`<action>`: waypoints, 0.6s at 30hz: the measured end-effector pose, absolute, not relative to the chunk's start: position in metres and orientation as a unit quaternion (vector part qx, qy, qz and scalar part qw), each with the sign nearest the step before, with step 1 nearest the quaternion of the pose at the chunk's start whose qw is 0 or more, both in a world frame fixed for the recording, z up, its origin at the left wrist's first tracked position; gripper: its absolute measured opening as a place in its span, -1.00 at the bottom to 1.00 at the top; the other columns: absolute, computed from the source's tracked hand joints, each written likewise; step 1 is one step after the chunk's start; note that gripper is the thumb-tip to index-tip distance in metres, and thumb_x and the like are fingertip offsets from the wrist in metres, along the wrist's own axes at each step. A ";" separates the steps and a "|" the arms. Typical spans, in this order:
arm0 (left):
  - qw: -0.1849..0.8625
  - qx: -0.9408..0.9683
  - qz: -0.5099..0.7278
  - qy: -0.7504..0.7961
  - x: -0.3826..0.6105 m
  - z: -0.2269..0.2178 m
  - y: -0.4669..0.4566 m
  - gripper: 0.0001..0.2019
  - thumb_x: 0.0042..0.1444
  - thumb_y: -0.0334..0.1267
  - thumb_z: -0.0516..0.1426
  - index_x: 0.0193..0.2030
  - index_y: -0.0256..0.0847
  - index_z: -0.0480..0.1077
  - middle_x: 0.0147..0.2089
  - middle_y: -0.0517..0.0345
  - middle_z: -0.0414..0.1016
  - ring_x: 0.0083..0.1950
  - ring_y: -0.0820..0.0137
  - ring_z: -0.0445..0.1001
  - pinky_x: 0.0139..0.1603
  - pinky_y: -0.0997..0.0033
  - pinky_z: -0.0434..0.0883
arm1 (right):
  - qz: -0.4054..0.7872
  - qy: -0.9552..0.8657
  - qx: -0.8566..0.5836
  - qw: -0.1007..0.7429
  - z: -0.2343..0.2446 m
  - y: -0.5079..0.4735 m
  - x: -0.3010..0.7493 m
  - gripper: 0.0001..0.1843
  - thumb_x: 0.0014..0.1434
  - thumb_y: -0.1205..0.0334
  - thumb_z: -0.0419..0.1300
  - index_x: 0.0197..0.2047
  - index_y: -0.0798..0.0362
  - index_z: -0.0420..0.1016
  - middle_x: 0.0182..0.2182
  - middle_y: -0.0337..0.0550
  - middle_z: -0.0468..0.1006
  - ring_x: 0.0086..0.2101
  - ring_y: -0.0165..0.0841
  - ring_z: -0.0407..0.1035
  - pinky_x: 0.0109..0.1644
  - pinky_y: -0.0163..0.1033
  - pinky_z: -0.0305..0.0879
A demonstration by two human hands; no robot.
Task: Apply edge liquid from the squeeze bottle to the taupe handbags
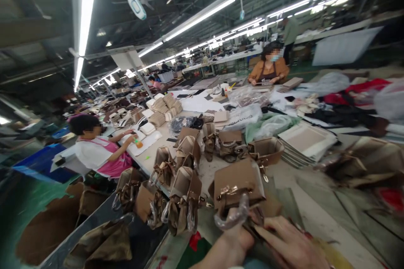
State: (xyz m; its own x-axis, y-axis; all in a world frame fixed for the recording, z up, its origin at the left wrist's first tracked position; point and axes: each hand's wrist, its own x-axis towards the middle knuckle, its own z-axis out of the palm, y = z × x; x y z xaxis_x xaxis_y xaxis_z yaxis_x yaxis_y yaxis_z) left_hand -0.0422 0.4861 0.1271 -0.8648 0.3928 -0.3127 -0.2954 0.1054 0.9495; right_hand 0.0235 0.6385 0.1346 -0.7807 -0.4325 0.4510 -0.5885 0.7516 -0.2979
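A tan-brown handbag (235,180) with gold metal clasps sits at the table edge in front of me. Its handle (233,217) is wrapped in clear plastic. My left hand (241,237) reaches in under this handle and grips the near side of the bag; its fingertips are mostly hidden. To the right, my right hand (288,241) has its fingers closed over a brown edge at the bag's near side. Several similar unfinished bags (184,193) stand close by on the left, and an open bag body (268,149) is just behind.
Stacked flat panels (307,141) lie at the right, near plastic bags and dark cloth. One person in pink (113,155) works at the left table edge; another in an orange top (268,71) sits across. A blue bin (41,162) stands on the floor at left.
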 end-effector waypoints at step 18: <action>0.282 -0.261 0.916 0.112 -0.034 0.134 0.468 -0.69 0.01 -0.46 0.05 -0.60 -0.19 -0.04 -0.65 0.42 -0.09 -0.73 0.72 0.07 -0.70 0.73 0.02 | 0.296 -0.897 -0.323 -0.051 -0.100 0.771 0.089 0.00 -0.10 -0.39 -0.03 0.12 0.34 0.27 -0.02 0.31 0.42 0.00 0.08 0.32 0.07 0.05 0.24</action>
State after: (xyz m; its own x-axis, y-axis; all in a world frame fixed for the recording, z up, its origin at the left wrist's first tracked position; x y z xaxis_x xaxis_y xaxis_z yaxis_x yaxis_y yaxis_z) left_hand -0.0342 0.4678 0.1344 -0.7047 0.4585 -0.5415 -0.5754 -0.8158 0.0581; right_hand 0.0891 0.7708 -0.0997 -0.7862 0.5490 -0.2836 0.6099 0.6157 -0.4989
